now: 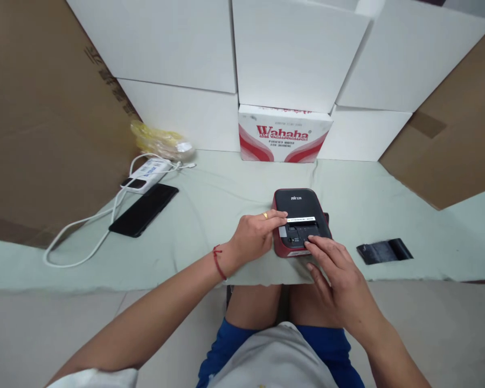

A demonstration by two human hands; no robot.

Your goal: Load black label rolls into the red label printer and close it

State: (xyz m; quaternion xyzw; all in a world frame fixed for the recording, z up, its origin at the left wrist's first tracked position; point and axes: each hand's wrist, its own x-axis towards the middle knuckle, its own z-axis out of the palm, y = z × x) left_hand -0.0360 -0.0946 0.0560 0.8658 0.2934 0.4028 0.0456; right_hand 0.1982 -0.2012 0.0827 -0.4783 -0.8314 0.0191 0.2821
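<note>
A small box-shaped device with a black face and red sides (297,207) lies on the cloth-covered table near its front edge. A white strip runs across its face, above a recessed black area. My left hand (256,234) grips the device's left side, its fingers over the edge and tips by the strip. On the right, my right hand (335,269) rests its fingertips on the lower right corner of the face, thumb apart below. The hands cover parts of both sides. Right of the device lies a flat, dark, glossy piece (383,251) whose kind I cannot make out.
A black phone (143,210) lies at the left beside a white power strip (147,175) and a looped white cable (75,221). Behind them sits a yellowish plastic bag (157,141). A Wahaha carton (283,134) stands against white panels; brown cardboard (461,124) walls both sides.
</note>
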